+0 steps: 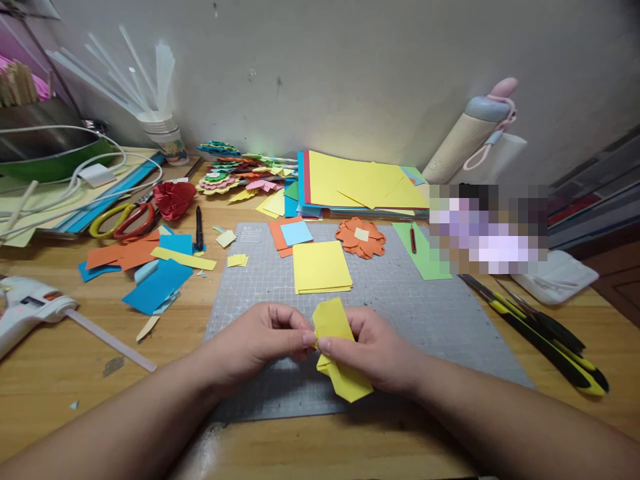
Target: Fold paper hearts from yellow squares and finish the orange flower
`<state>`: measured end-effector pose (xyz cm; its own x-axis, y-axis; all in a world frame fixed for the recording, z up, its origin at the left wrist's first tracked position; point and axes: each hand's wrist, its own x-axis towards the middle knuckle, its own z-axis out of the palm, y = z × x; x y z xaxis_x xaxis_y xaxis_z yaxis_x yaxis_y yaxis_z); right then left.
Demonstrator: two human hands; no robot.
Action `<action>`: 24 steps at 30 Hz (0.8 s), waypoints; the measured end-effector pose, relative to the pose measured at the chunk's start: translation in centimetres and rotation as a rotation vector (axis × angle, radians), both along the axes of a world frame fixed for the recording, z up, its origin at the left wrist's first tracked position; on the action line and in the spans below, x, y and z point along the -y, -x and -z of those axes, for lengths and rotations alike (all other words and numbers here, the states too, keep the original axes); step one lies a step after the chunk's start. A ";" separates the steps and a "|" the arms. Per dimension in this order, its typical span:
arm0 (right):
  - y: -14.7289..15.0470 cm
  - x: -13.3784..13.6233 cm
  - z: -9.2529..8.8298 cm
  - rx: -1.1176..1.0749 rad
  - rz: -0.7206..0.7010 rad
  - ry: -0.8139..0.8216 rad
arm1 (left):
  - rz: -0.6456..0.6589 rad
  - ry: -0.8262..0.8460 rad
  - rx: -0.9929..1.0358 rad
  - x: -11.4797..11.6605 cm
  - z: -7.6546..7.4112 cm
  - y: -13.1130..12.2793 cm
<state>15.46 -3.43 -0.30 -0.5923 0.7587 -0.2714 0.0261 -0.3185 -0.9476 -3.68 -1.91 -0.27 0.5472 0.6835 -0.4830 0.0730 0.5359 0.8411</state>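
Nearest: folded yellow paper [337, 327] is held up over the grey gridded cutting mat [255, 393]. Left hand [260, 337] is pinched closed, thumb and fingertip gripping the paper's left edge. Right hand [377, 350] is closed on the same piece, thumb on the front face, fingers behind. Beyond the hands, on the mat: stacked yellow squares [323, 267], then 1 orange paper flower [373, 245] with 1 pale square [361, 235] at its centre. Printed label [250, 232] in the mat's far left corner is too small to read. Farther back: pile of coloured sheets [363, 180], yellow on top; at left, printed paper cup [173, 148], details blurred.
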 end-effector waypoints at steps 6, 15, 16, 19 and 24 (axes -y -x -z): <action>0.1 0.1 0.0 -0.022 -0.011 0.012 | -0.011 -0.068 -0.052 0.0 -0.3 -0.3; 0.2 0.2 0.4 -0.021 -0.001 0.033 | -0.013 -0.224 -0.086 0.4 -0.4 -0.5; 0.2 0.2 0.4 -0.022 0.000 0.040 | -0.013 -0.218 -0.064 0.5 -0.3 -0.5; 0.2 0.1 0.3 -0.057 -0.005 0.061 | 0.005 -0.223 -0.024 0.6 -0.4 -0.7; 0.0 0.1 0.3 -0.107 0.001 0.080 | 0.082 -0.330 -0.083 0.7 -0.4 -0.6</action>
